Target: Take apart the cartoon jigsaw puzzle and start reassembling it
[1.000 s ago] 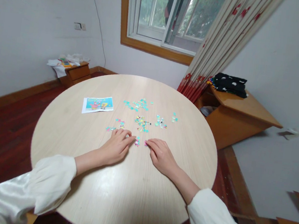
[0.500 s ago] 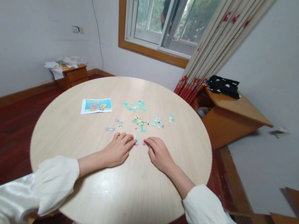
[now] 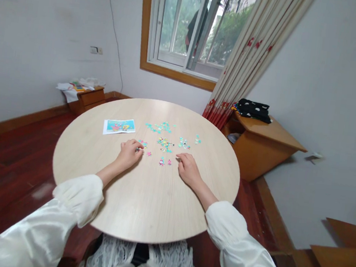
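Note:
Small colourful jigsaw pieces [image 3: 164,142] lie scattered across the far half of a round pale wooden table [image 3: 145,198]. My left hand [image 3: 128,153] rests on the table with its fingers curled around a small piece near the left end of the scatter. My right hand [image 3: 187,169] lies on the table just right of two pink pieces [image 3: 165,162], fingers bent and pressed down; I cannot see anything in it. A printed cartoon picture [image 3: 119,126] lies flat at the table's left.
A low wooden cabinet [image 3: 263,143] with a black spotted cloth [image 3: 254,109] stands right of the table, beside a curtain [image 3: 251,56]. A small wooden chest with papers [image 3: 83,90] sits by the left wall. Behind the table is a window [image 3: 190,27].
The camera has pulled back and up. My left hand moved left, away from the pink pieces, and curled over a piece. My right hand has shifted slightly right, leaving the pink pieces uncovered between the hands.

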`<control>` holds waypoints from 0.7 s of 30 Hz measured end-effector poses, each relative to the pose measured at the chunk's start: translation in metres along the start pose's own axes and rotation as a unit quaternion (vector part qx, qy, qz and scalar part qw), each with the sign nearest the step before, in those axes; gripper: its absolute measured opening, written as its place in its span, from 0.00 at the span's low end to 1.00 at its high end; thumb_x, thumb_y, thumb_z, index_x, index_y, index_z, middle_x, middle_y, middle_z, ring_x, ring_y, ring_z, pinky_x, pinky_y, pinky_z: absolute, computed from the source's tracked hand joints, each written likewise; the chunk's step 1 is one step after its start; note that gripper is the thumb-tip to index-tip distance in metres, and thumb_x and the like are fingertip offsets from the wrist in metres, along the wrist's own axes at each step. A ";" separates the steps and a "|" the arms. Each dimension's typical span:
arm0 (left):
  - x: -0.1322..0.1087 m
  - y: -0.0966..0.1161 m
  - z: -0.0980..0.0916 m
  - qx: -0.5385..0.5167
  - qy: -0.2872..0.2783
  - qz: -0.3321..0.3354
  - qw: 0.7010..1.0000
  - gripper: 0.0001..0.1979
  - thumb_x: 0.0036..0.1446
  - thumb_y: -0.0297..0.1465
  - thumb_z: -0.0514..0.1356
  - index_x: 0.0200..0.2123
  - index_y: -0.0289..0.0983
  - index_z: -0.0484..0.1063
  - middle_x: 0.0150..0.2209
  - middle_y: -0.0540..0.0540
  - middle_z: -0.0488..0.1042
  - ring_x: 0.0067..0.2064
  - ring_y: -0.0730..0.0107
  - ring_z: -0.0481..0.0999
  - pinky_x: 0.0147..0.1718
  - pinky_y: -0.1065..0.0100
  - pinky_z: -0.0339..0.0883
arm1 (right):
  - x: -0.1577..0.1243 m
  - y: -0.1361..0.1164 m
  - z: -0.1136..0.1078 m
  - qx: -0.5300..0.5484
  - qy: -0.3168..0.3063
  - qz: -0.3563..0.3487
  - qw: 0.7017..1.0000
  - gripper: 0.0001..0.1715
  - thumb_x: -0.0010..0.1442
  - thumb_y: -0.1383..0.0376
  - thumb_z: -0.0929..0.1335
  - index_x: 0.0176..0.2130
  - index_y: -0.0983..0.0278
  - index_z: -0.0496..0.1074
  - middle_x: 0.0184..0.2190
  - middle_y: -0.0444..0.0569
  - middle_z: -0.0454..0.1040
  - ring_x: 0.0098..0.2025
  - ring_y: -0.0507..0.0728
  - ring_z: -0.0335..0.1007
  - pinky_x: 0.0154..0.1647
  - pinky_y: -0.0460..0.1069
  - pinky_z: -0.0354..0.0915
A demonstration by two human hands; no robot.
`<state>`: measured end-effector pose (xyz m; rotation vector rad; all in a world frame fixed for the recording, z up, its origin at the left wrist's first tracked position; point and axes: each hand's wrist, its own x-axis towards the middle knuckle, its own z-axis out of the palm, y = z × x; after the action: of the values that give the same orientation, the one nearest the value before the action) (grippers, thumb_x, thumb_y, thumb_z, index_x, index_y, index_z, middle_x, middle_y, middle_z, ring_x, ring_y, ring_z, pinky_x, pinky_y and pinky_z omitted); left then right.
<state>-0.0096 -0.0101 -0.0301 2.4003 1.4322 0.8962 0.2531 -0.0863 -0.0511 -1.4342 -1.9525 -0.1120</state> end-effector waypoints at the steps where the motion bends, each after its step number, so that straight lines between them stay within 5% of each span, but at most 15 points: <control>1: 0.000 0.001 0.002 -0.003 -0.007 0.010 1.000 0.09 0.56 0.29 0.54 0.35 0.36 0.74 0.39 0.41 0.73 0.47 0.56 0.69 0.45 0.55 0.56 | 0.000 0.000 0.001 -0.007 0.004 0.001 1.000 0.20 0.55 0.76 0.59 0.44 0.65 0.71 0.39 0.54 0.73 0.44 0.60 0.66 0.46 0.57 0.65; 7: 0.003 0.003 0.012 0.003 -0.063 0.089 0.994 0.14 0.58 0.28 0.51 0.37 0.38 0.77 0.44 0.40 0.76 0.49 0.53 0.69 0.45 0.53 0.57 | 0.003 0.000 0.003 -0.049 -0.003 0.022 0.999 0.19 0.56 0.76 0.59 0.43 0.66 0.71 0.39 0.55 0.73 0.44 0.60 0.65 0.46 0.55 0.64; 14: 0.003 0.000 0.014 0.006 -0.087 0.100 0.991 0.15 0.59 0.30 0.50 0.39 0.39 0.77 0.46 0.42 0.78 0.49 0.54 0.71 0.46 0.52 0.56 | 0.002 -0.003 0.001 -0.052 -0.020 0.020 0.998 0.18 0.57 0.75 0.59 0.44 0.66 0.71 0.40 0.55 0.73 0.44 0.60 0.65 0.46 0.55 0.63; 21: 0.002 -0.003 0.012 -0.003 -0.023 0.061 0.998 0.12 0.58 0.30 0.52 0.37 0.37 0.75 0.42 0.41 0.78 0.46 0.57 0.72 0.47 0.56 0.59 | 0.000 -0.011 -0.003 -0.029 -0.055 -0.021 0.998 0.18 0.58 0.75 0.59 0.45 0.65 0.71 0.40 0.56 0.73 0.44 0.60 0.65 0.45 0.56 0.63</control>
<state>-0.0044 -0.0056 -0.0400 2.5083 1.2768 0.8637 0.2451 -0.0919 -0.0454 -1.4643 -2.0853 -0.1131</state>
